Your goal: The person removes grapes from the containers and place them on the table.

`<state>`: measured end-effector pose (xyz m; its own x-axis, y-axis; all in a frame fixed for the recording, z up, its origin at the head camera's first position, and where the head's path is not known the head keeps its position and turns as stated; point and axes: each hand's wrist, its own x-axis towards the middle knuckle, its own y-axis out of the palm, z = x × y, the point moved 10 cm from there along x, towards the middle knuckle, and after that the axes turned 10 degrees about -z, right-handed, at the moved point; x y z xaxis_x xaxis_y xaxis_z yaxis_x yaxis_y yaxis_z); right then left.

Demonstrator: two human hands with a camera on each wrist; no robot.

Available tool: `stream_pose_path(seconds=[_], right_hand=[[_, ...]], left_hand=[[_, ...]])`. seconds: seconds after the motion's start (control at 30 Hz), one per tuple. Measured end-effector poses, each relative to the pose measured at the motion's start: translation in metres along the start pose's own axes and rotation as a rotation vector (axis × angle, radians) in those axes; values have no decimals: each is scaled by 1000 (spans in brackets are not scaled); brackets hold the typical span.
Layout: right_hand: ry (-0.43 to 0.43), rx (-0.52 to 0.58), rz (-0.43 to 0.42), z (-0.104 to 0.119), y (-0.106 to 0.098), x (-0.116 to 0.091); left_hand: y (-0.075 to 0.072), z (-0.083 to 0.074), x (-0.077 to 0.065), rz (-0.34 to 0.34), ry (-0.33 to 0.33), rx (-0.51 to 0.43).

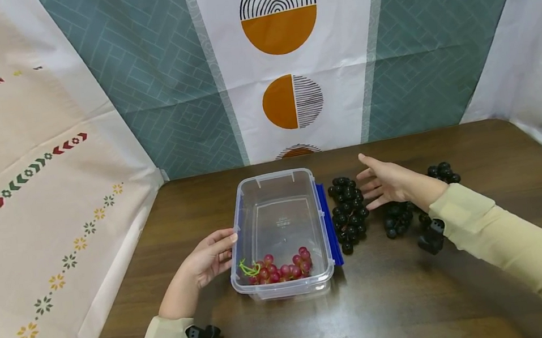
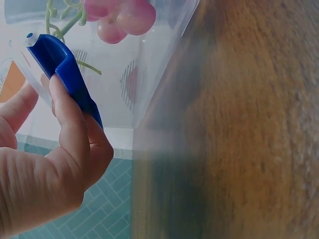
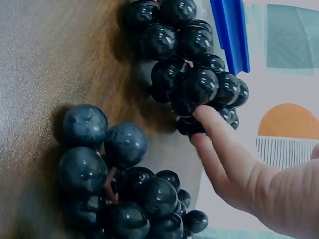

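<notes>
A clear plastic container (image 1: 280, 202) stands on the table with a bunch of red grapes (image 1: 284, 269) at its near end, their green stem to the left. My left hand (image 1: 210, 257) grips the container's left side, thumb at the rim and fingers around a blue latch (image 2: 70, 74). Over on the right, my right hand (image 1: 385, 179) is held with fingers extended and thumb raised. Its fingertips are right at a bunch of black grapes (image 1: 350, 213) lying beside the container. In the right wrist view, more black grapes (image 3: 124, 179) lie below that hand.
A blue latch (image 1: 329, 224) hangs along the container's right side. More black grapes lie under the right wrist (image 1: 398, 218) and beyond the right forearm (image 1: 442, 172). The brown wooden table (image 1: 292, 332) ends at a patterned cloth backdrop (image 1: 168, 91).
</notes>
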<state>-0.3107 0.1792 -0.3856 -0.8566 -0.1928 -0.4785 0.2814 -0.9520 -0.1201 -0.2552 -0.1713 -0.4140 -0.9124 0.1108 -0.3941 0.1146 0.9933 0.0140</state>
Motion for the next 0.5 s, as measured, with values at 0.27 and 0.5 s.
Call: stream_pose_path(seconds=[0.27,0.5], right_hand=[[-34,-21,-2,-4,-5,-10],[-136,-91,-14,22,-3,-22]], left_hand=[[1,5,1,-6,5,51],[-5,-6,-1,-49,64,122]])
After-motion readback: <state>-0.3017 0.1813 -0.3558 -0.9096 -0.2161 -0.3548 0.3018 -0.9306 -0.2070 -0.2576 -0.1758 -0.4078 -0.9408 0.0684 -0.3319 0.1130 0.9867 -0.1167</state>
